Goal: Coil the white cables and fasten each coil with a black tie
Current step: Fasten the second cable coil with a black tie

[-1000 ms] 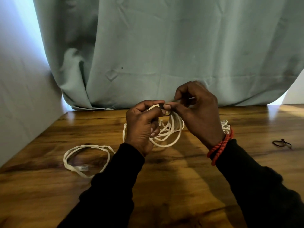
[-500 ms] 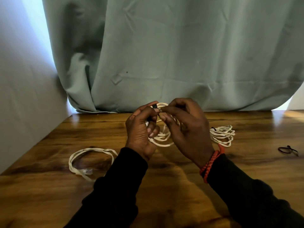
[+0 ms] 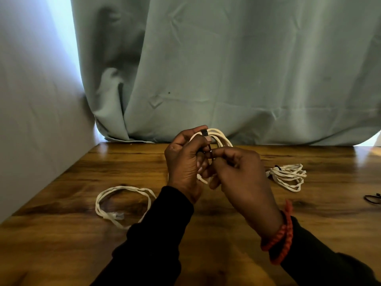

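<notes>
The white cable coil (image 3: pixel 219 139) is up off the worktop (image 3: pixel 237 205), held between both hands at the centre of the scene, its top loops arching above the knuckles against the foot of the curtain (image 3: pixel 226 69). A black tie (image 3: pixel 208 150) runs down across the bundle: its upper end sits under the left thumb at the top of the coil, and its lower part drops into the gap between the two hands. The left hand (image 3: pixel 185 164) grips the coil, fingers (image 3: pixel 201 162) curled round the strands with the thumb pressing on top. The right hand (image 3: pixel 239 172) comes in from the right, thumb and forefinger closed narrow and pinching the tie just where it crosses the strands; the other fingers are folded in beneath. A little of the coil's lower loop peeks out below the left fingers.

Further out, on the right, a second coil (image 3: pixel 288 177) lies flat, with a small dark tie at its far-left edge. On the near left, a loose white cable (image 3: pixel 123 203) lies in an open ring with a clear plug at its near side. At the far right edge, a spare black tie (image 3: pixel 373 198) lies on the wood. A red braided bracelet (image 3: pixel 280 234) circles the right wrist, black sleeves below.
</notes>
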